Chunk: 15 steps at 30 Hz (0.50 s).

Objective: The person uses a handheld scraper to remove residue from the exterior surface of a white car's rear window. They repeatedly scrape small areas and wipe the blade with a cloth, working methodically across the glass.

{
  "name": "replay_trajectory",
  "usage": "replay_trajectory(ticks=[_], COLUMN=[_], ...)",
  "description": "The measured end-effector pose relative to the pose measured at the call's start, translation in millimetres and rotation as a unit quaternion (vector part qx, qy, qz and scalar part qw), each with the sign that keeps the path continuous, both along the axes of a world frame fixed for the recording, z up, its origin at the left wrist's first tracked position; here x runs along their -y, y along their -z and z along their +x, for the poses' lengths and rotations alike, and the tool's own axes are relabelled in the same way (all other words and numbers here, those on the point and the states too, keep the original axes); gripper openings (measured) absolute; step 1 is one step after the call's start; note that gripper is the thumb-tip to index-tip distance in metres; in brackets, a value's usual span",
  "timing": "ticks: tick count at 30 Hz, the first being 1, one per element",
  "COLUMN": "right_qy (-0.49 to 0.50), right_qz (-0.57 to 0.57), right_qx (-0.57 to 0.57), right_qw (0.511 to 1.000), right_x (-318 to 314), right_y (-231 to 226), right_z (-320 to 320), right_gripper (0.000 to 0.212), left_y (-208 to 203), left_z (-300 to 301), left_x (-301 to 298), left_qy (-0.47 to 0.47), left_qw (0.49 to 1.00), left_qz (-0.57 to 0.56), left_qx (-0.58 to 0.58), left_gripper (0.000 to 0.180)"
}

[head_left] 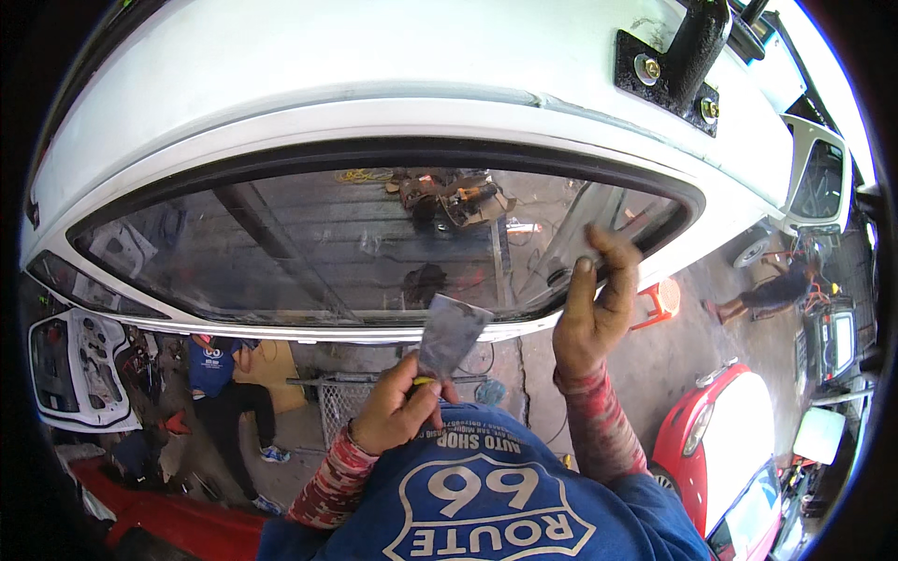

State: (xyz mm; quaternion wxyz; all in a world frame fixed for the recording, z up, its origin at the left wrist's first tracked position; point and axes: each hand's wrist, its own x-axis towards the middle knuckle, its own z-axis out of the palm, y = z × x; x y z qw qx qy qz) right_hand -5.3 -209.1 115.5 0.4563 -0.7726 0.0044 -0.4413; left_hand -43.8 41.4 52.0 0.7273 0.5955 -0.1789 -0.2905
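Note:
My left hand (398,404) is closed around the short yellow handle of a putty knife (453,335), its wide grey blade pointing up and away from me. The blade shows grey smears and sits just below the lower edge of a vehicle's side window (402,248). My right hand (595,313) is raised by the window's right end, thumb and index finger bent and apart, with nothing visible between them. The fingertips look dirty. A black rubber seal (374,151) runs round the glass, set in the white vehicle body (355,65).
A black bolted bracket (669,75) stands on the white body at upper right. Behind me are a red car (687,421), an orange stool (659,304) and a loose white door (79,365). One person (229,402) is at lower left, another (776,288) at right.

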Motion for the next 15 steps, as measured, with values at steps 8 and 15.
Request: replay_trajectory(ticks=[8, 15], right_qy=[0.160, -0.121], right_qz=[-0.286, -0.056], right_qx=[0.036, -0.155], right_qw=[0.944, 0.979], right_x=[-42, -68], right_y=[50, 100], right_z=[48, -39], right_gripper=[0.065, 0.041], left_y=[-26, -34], left_z=[-2, 20], left_x=[-52, -22], left_qy=[-0.014, -0.046], left_qw=[0.999, 0.999], left_qz=[0.022, 0.003], left_qx=[-0.033, 0.019], left_gripper=[0.041, 0.042])
